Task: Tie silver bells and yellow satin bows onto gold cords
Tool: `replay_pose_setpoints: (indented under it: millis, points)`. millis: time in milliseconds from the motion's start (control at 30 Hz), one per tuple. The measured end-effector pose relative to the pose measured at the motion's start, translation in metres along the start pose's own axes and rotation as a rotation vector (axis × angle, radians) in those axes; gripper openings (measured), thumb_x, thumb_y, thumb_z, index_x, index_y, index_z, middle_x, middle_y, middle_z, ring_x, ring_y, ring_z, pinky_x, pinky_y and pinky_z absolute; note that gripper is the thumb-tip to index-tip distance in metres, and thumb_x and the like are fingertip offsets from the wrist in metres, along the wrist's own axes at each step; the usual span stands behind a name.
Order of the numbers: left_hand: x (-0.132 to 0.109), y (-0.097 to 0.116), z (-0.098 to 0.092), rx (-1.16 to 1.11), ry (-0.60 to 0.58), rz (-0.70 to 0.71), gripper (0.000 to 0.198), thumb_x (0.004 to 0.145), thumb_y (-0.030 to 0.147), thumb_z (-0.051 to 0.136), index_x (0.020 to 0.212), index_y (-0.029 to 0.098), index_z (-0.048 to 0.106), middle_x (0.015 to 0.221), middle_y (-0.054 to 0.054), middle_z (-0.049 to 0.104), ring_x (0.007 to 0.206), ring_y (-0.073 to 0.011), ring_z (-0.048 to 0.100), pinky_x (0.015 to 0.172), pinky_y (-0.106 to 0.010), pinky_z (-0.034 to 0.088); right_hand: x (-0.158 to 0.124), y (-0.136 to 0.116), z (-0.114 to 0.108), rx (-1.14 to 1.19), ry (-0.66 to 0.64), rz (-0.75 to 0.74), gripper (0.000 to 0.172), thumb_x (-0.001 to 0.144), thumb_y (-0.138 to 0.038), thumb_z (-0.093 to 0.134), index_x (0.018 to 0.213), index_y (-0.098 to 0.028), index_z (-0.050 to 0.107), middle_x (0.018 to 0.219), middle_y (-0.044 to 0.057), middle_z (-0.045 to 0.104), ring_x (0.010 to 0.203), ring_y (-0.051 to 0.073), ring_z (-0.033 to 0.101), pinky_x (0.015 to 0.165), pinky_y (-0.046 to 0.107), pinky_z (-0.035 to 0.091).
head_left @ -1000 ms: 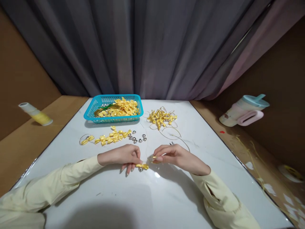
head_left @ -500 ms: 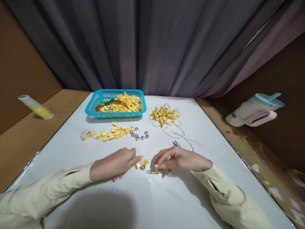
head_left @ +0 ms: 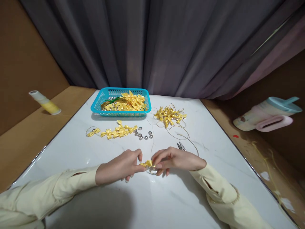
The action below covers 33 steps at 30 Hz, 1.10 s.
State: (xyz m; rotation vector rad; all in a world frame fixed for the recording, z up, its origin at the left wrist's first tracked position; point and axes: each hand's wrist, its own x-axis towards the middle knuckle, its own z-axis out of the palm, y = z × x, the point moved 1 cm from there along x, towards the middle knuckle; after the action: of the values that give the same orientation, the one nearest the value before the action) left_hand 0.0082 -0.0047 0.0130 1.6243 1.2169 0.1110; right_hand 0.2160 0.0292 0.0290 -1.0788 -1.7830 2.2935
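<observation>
My left hand (head_left: 120,166) is closed on one end of a yellow ribbon bow (head_left: 149,163), its thumb along the near side. A silver bead shows dimly at the bow's middle. From the right, my right hand (head_left: 172,158) pinches a thin gold cord loop (head_left: 152,172) against that bow. Its fingertips partly cover where cord and bow meet. A fine thread (head_left: 152,141) runs up the table from there. Beyond my hands lie loose yellow bows (head_left: 119,131) and several silver beads (head_left: 140,136). One bow on a cord loop (head_left: 93,132) sits left of them.
A blue basket (head_left: 121,113) at the back holds bows, beads and gold cord. To its right is a pile of bows on cords (head_left: 170,116). Scissors (head_left: 181,146) lie partly behind my right hand. A tumbler (head_left: 250,116) and a thread spool (head_left: 46,103) stand at the sides.
My left hand has moved right and taken hold of the bow, which lay on the table before. The cord loop in my right hand now meets it. The view has shifted slightly.
</observation>
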Motion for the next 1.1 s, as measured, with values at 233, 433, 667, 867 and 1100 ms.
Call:
replay_pose_setpoints:
  millis: [233, 433, 667, 867, 1100]
  points:
    - [0.007, -0.001, 0.0, -0.027, -0.068, 0.025, 0.025, 0.077, 0.041, 0.052, 0.075, 0.017, 0.048, 0.059, 0.005, 0.051, 0.037, -0.0086, 0.051, 0.037, -0.018, 0.033, -0.001, -0.001, 0.003, -0.01, -0.001, 0.012, 0.026, 0.075, -0.035, 0.064, 0.084, -0.011, 0.066, 0.099, 0.009, 0.062, 0.073, 0.011, 0.063, 0.059, 0.019, 0.049]
    - [0.014, 0.012, -0.013, 0.112, 0.066, 0.267, 0.02, 0.076, 0.036, 0.055, 0.073, 0.016, 0.052, 0.075, -0.001, 0.056, 0.066, -0.0126, 0.054, 0.057, -0.021, 0.041, -0.008, -0.007, 0.002, -0.068, 0.031, -0.062, 0.024, 0.078, -0.035, 0.061, 0.084, -0.012, 0.065, 0.099, 0.008, 0.063, 0.081, 0.013, 0.063, 0.063, 0.021, 0.049]
    - [0.018, 0.042, -0.037, 0.037, 0.013, 0.2, 0.015, 0.078, 0.031, 0.054, 0.073, 0.017, 0.05, 0.052, 0.004, 0.053, 0.042, -0.0087, 0.049, 0.042, -0.018, 0.036, -0.029, -0.036, -0.003, -0.236, 0.042, -0.07, 0.024, 0.085, -0.035, 0.054, 0.089, -0.015, 0.065, 0.112, 0.006, 0.057, 0.059, 0.006, 0.062, 0.053, 0.018, 0.04]
    - [0.02, 0.06, -0.049, 0.107, 0.107, 0.286, 0.018, 0.08, 0.033, 0.051, 0.081, 0.017, 0.058, 0.059, 0.003, 0.056, 0.047, -0.0092, 0.05, 0.046, -0.019, 0.036, -0.029, -0.055, -0.006, -0.435, 0.26, -0.182, 0.015, 0.082, -0.027, 0.057, 0.084, -0.017, 0.068, 0.098, 0.003, 0.057, 0.076, 0.009, 0.055, 0.071, 0.023, 0.044]
    - [0.018, 0.062, -0.05, 0.152, 0.146, 0.339, 0.019, 0.08, 0.031, 0.051, 0.082, 0.017, 0.063, 0.068, 0.0, 0.06, 0.063, -0.0128, 0.054, 0.056, -0.022, 0.037, -0.02, -0.046, -0.007, -0.452, 0.355, -0.252, 0.017, 0.085, -0.027, 0.054, 0.086, -0.02, 0.069, 0.098, 0.003, 0.058, 0.079, 0.011, 0.053, 0.071, 0.024, 0.042]
